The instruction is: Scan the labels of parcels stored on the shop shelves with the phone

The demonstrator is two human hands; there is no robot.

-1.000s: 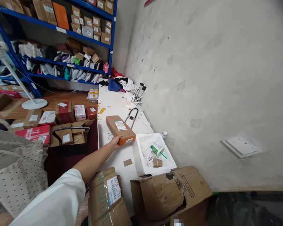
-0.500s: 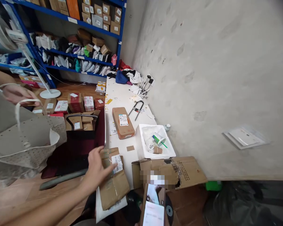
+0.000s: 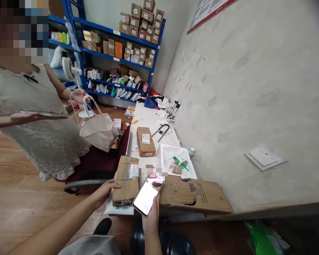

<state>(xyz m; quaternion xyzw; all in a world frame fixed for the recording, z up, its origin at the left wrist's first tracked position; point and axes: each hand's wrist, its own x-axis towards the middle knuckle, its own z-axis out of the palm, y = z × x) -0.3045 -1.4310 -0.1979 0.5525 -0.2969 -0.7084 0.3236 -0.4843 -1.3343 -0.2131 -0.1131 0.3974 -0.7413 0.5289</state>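
My left hand (image 3: 106, 193) grips the left edge of a flat, taped cardboard parcel (image 3: 124, 191), with a finger or thumb lying on its top. A white label sits on the parcel's upper right. Beneath it, a white mailing bag (image 3: 117, 209) printed "2002" sticks out at the table's near end. In my right hand (image 3: 152, 216) is a smartphone (image 3: 146, 198), held with its bright screen facing up, just right of the parcel. What the screen shows is washed out.
Farther along the white table (image 3: 142, 118) lie a brown box (image 3: 146, 143), a black U-shaped lock (image 3: 162, 132) and a white foam box (image 3: 163, 152) with a cup. A person (image 3: 39, 141) on the left holds a bag (image 3: 99, 131) and a phone. Blue shelves (image 3: 95, 53) stand behind.
My view has lifted. My left hand has shifted from the parcel's top to its left edge. The phone has risen and tilted over the table. The other person's bag has moved away.
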